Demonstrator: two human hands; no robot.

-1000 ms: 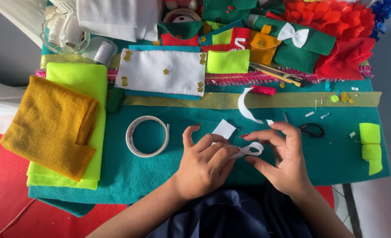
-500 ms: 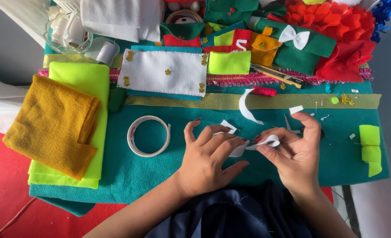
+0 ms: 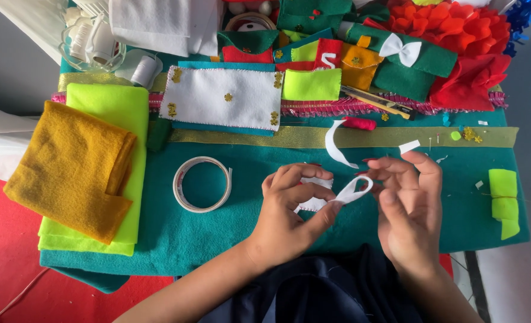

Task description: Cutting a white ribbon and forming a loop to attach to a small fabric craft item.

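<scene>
My left hand (image 3: 292, 212) and my right hand (image 3: 406, 200) meet over the teal felt sheet (image 3: 217, 233). Between their fingertips they pinch a small white felt strip bent into a loop (image 3: 354, 190). A second white piece (image 3: 313, 203) lies partly hidden under my left fingers. A small white scrap (image 3: 409, 146) sticks up at the tip of my right index finger. A curved white strip (image 3: 335, 145) lies on the felt just beyond the hands.
A roll of tape (image 3: 202, 184) lies left of my hands. Folded mustard felt (image 3: 68, 167) rests on neon green felt (image 3: 113, 110) at the left. A white stitched panel (image 3: 223, 98), a gold ribbon (image 3: 265, 136), red felt flowers (image 3: 457, 30) and neon scraps (image 3: 503, 200) surround the work area.
Both hands have lifted slightly and shifted right. The white strip between the fingers is now bent into a clearer loop. The black scissors seen earlier beside my right hand are hidden.
</scene>
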